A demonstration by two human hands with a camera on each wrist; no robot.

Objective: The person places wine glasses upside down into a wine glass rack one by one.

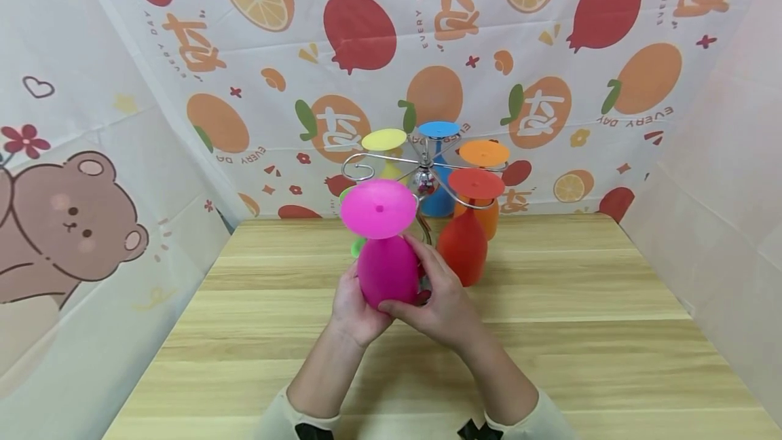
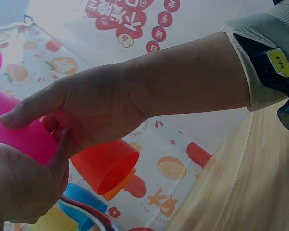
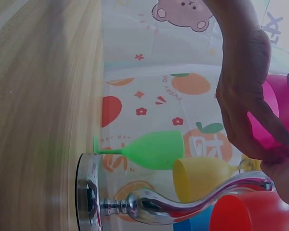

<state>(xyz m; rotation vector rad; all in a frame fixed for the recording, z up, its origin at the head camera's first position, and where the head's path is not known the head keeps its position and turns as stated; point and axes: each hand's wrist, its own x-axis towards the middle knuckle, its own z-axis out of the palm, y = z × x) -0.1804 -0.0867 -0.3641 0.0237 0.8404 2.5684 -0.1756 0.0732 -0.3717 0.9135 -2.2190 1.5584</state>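
A pink plastic goblet point(image 1: 388, 273) hangs upside down at the front of a metal goblet rack point(image 1: 423, 180), its round foot above the bowl. My left hand point(image 1: 357, 309) cups the bowl from the left and below. From the right, my right hand point(image 1: 444, 301) grips the same bowl, thumb across its front and fingers along its side. In the right wrist view, the pink bowl point(image 3: 285, 103) shows between both hands. Close to my right hand, a red goblet point(image 1: 464, 250) hangs upside down in the rack.
Yellow point(image 1: 384, 140), blue point(image 1: 438, 130) and orange point(image 1: 485, 153) goblets also hang inverted around the rack. Behind it, a green goblet point(image 3: 156, 150) stands upright on the wooden table point(image 1: 580, 331). The rack's round chrome base point(image 3: 88, 192) rests there too. A patterned cloth point(image 1: 537, 32) hangs behind.
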